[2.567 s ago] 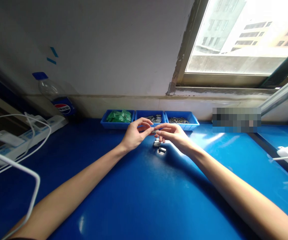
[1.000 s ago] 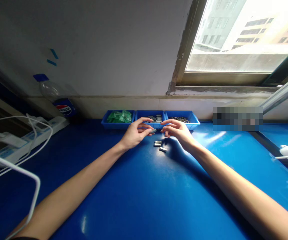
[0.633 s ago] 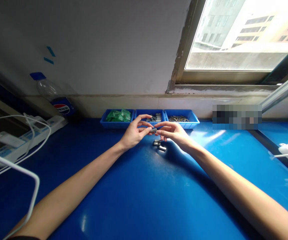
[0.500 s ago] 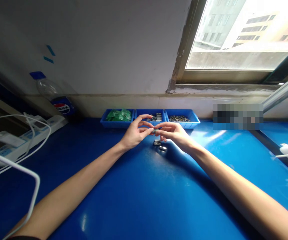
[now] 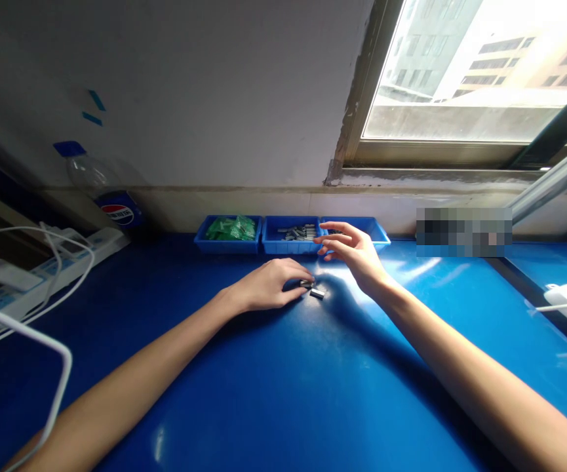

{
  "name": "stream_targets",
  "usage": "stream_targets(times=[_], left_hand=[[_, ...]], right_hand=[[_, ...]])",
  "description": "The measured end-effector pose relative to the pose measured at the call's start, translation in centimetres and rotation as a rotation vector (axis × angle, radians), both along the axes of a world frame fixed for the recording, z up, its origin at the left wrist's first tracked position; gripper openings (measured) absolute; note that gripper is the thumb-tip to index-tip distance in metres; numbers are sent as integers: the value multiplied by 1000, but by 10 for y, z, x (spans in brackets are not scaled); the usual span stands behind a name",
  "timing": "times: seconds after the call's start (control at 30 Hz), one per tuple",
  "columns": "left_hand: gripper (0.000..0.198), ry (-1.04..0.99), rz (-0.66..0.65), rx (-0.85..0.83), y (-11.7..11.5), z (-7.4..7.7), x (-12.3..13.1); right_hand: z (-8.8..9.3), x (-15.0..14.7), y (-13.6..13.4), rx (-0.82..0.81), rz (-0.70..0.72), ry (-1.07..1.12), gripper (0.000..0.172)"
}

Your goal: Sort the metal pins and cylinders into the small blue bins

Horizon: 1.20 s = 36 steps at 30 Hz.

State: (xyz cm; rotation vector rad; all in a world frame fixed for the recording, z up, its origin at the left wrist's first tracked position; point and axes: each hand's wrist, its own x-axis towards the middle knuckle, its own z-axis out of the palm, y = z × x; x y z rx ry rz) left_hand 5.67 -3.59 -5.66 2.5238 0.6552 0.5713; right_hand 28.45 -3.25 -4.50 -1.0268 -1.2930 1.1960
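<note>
Small metal block point(image 5: 317, 294), glossy blue table point(image 5: 244, 393)

We list the block as silvery and bar-shaped, lying on the table just beside similar pieces point(image 5: 306, 284) partly covered by the left hand point(image 5: 271, 283). Its thumb and fingers curve around them; whether they pinch, we cannot tell. The right hand point(image 5: 354, 252), fingers loosely spread, hovers before the right tray point(image 5: 380, 241), blocking our view of its contents. Also noted: crinkled green plastic packets point(image 5: 231, 228), left tray point(image 5: 228, 248); more metal pieces point(image 5: 299, 233), middle tray point(image 5: 290, 248); clear plastic bottle point(image 5: 89, 174); white cable point(image 5: 61, 387).
</note>
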Motion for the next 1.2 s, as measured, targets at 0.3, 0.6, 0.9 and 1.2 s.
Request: stream_targets(times=[0.3,0.6,0.9,1.2], left_hand=[[19,88,127,131,5,-12,-4],[14,-17,155,78,4,-5,-3],[38,-494,379,-486,6,4,1],[41,-639,427,-740,8,10,0]], right_hand=[[-6,-2,1,-77,8,-3,28],[-12,-2,1,-103,49,-39,26],[-14,0,2,-108,82,-55,27],[-7,-4,-6,-88,186,-46,34]])
